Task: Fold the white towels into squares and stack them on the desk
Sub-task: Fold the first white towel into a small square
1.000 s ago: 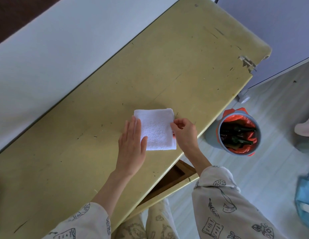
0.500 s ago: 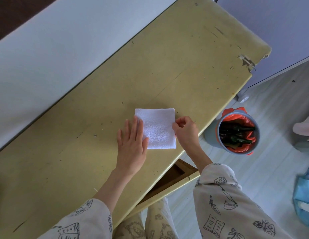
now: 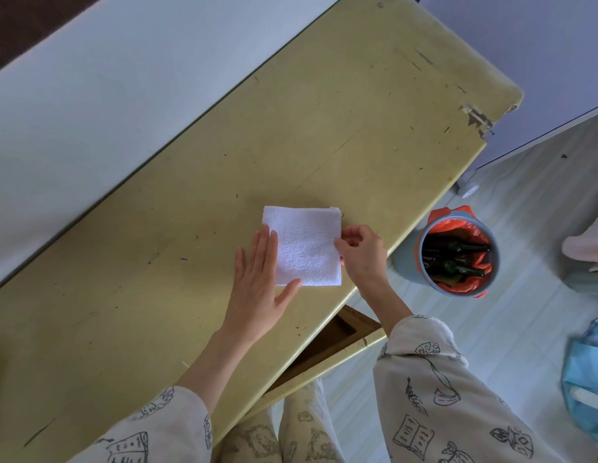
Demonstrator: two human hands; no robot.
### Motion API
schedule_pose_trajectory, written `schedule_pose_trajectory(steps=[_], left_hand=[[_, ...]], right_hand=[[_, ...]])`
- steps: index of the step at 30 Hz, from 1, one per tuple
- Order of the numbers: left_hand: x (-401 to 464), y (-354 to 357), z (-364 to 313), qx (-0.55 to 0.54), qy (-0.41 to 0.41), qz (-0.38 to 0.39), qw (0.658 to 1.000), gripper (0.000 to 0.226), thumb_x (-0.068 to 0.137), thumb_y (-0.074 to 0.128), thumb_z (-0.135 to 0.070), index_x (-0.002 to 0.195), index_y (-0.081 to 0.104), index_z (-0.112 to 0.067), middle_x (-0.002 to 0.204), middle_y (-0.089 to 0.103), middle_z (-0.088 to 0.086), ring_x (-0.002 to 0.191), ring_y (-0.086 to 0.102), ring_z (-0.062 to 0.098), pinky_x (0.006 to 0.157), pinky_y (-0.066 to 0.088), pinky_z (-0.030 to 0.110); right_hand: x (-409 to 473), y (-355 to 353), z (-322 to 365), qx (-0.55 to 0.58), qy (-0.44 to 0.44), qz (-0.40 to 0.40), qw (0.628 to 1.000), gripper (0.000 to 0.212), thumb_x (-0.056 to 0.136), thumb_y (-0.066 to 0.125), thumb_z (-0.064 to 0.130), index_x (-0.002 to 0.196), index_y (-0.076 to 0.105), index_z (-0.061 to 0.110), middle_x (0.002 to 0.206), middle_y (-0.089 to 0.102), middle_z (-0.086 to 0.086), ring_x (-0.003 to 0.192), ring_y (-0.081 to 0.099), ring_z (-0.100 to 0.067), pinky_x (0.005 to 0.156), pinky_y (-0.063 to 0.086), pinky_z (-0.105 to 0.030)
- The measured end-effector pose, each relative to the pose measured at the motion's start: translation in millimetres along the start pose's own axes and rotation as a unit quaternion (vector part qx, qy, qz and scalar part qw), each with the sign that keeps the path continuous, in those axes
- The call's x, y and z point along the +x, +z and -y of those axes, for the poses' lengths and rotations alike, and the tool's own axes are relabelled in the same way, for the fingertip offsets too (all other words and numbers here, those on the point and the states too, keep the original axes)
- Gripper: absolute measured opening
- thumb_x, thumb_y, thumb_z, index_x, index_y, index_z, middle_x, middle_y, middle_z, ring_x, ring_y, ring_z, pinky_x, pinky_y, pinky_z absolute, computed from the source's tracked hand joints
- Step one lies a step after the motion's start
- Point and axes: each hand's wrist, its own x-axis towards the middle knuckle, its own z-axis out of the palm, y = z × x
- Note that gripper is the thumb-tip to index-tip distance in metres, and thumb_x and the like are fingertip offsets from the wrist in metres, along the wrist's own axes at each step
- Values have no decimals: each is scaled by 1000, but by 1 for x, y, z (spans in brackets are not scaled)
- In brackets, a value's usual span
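Left hand (image 3: 257,289) lies flat on the folded towel (image 3: 306,247); right hand (image 3: 364,255) pinches its edge; bottle labels unreadable.

Soft even daylight, faint shadows, wide-angle bending

Left hand (image 3: 257,289): flat, palm down, fingers straight and together, thumb spread outward. Right hand (image 3: 362,259): fingers curled, thumb and forefinger pinched together. Both forearms bare, extended forward from patterned sleeves (image 3: 434,396).
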Motion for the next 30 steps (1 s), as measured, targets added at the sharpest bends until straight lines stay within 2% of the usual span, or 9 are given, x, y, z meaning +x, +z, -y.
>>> schedule_pose_trajectory(steps=[4,9,13,15,19,21,24,28,30], left_hand=[[-10,1,7,40,8,7,999,69,95,24,-52,147,8,-10,155,10,11,144,9,23,114,14,47],[-7,3,5,63,25,14,998,64,96,26,-46,147,12,-11,156,6,9,144,7,23,113,10,46],[-7,3,3,61,43,17,997,59,94,36,-31,147,16,-13,157,6,10,144,5,24,114,14,50],[-7,3,1,71,48,11,996,53,95,31,-25,146,21,-14,156,8,9,144,5,25,114,15,51],[-7,3,-1,84,72,-6,994,46,97,27,-23,142,32,-17,155,18,9,143,10,28,112,14,53],[-7,4,-3,84,78,-12,993,45,97,29,-23,142,33,-19,154,20,9,143,12,31,111,13,54],[-7,6,-5,88,68,-4,994,45,98,28,-25,143,32,-23,154,19,9,143,11,31,111,15,55],[-7,8,-4,100,56,9,993,46,98,25,-32,144,25,-29,155,15,9,143,9,31,111,14,55],[-6,8,-3,109,58,10,992,48,98,26,-34,145,21,-30,155,15,9,143,10,31,111,16,57]], right_hand=[[-1,0,0,-33,-24,8,999,9,87,55,7,91,57,15,74,57,6,81,59,-22,78,50,-35],[-1,0,-1,-64,-48,15,997,15,89,52,6,101,59,8,87,59,-1,84,57,-21,78,48,-34],[0,-2,-2,-84,-56,25,995,17,90,49,6,104,58,7,95,58,-3,86,53,-19,74,39,-27],[1,-3,-3,-93,-55,29,994,17,90,47,6,104,58,7,95,57,-4,84,51,-18,72,36,-25],[0,-5,-3,-76,-46,42,995,16,90,49,8,103,59,9,93,59,-5,85,55,-23,75,46,-33],[-1,-6,-2,-63,-46,48,996,14,89,52,12,102,60,10,91,60,-4,84,55,-21,72,45,-29],[-3,-7,-1,-58,-50,53,996,16,89,56,15,103,61,10,91,59,-1,81,53,-15,66,40,-21],[-3,-7,-1,-52,-51,58,996,18,88,58,15,104,60,9,91,59,0,81,52,-14,67,39,-20],[-6,-5,-1,-67,-59,37,995,20,88,58,15,107,59,8,99,59,-3,85,54,-16,71,39,-23]])
